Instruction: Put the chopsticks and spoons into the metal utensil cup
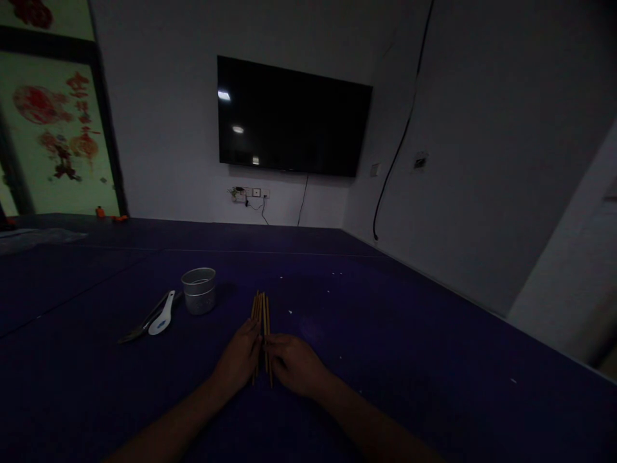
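Observation:
Several wooden chopsticks point(265, 315) lie side by side on the dark blue tabletop point(308, 424), their far tips pointing away from me. My left hand point(242, 352) is closed over the left part of the bundle. On the right part, my right hand point(292, 361) pinches other chopsticks between thumb and fingers. A narrow gap shows between the two groups near my fingers. To the left stands an upright grey metal cup point(199, 292). Beside it lie a white soup spoon point(162, 318) and a dark metal utensil point(142, 326) whose kind is hard to make out in the dim light.
A wall-mounted television point(294, 119) hangs beyond the far edge, above wall sockets point(256, 192). A black cable point(396, 151) runs down the right wall. Small white scraps point(290, 312) dot the surface. Clear plastic film point(41, 238) and small orange items point(100, 211) are at the far left.

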Demonstrator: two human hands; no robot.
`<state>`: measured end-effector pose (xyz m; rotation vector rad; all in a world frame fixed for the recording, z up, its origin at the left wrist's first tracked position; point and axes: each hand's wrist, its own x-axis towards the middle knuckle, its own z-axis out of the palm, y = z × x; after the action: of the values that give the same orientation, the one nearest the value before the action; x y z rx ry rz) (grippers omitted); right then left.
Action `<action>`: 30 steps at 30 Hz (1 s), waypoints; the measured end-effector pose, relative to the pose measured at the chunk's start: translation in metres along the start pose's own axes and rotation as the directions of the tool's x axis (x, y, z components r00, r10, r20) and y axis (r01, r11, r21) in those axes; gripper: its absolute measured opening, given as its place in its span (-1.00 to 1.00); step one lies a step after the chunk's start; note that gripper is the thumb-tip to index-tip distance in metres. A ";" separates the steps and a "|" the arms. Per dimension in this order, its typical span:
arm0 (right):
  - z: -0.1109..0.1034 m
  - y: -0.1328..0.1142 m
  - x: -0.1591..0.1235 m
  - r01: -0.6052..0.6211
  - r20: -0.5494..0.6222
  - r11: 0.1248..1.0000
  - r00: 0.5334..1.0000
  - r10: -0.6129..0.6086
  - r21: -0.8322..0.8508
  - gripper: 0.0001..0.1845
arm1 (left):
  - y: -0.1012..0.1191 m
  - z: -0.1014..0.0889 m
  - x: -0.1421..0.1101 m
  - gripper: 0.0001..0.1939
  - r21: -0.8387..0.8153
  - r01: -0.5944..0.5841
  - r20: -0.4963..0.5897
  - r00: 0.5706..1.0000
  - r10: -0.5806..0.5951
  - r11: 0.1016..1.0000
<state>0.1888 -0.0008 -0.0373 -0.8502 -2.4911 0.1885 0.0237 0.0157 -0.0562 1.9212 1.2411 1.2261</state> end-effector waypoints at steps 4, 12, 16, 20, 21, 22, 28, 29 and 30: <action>0.001 0.001 0.000 0.008 0.004 1.000 1.000 -0.008 -0.014 -0.77 | -0.007 0.001 0.000 -0.65 0.037 -0.008 0.001 1.000 0.008 0.999; -0.002 -0.005 0.000 -0.008 -0.032 0.999 0.999 0.007 -0.034 -0.74 | -0.003 0.000 0.001 -0.66 0.057 -0.043 0.012 0.999 0.043 0.997; -0.002 -0.004 0.001 0.004 -0.023 1.000 1.000 -0.005 -0.014 -0.74 | 0.005 -0.002 0.000 -0.67 0.187 -0.061 0.044 0.998 0.054 0.980; 0.000 -0.001 0.001 0.012 -0.027 1.000 1.000 -0.012 0.004 -0.72 | 0.014 -0.006 -0.001 -0.65 0.374 -0.061 0.088 0.996 0.030 0.926; 0.000 -0.001 0.000 0.015 -0.029 1.000 0.999 -0.015 0.006 -0.72 | 0.016 -0.007 -0.002 -0.65 0.397 -0.071 0.095 0.995 0.036 0.915; 0.000 0.000 0.000 0.019 -0.030 1.000 0.999 -0.019 0.007 -0.72 | 0.018 -0.007 -0.002 -0.65 0.414 -0.080 0.097 0.994 0.043 0.907; 0.004 0.003 0.000 0.062 -0.015 0.998 0.998 -0.062 -0.010 -0.75 | 0.030 -0.009 -0.005 -0.64 0.475 -0.045 0.050 0.998 0.024 0.879; 0.004 0.004 0.001 0.067 -0.012 0.998 0.998 -0.067 -0.017 -0.75 | 0.031 -0.009 -0.005 -0.64 0.484 -0.043 0.047 0.999 0.023 0.874; 0.005 0.004 0.001 0.070 -0.009 0.997 0.997 -0.070 -0.025 -0.76 | 0.032 -0.009 -0.006 -0.65 0.493 -0.044 0.045 0.999 0.025 0.869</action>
<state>0.1882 0.0034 -0.0425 -0.7703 -2.5141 0.1288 0.0279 -0.0035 -0.0287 2.3177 1.6263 0.9383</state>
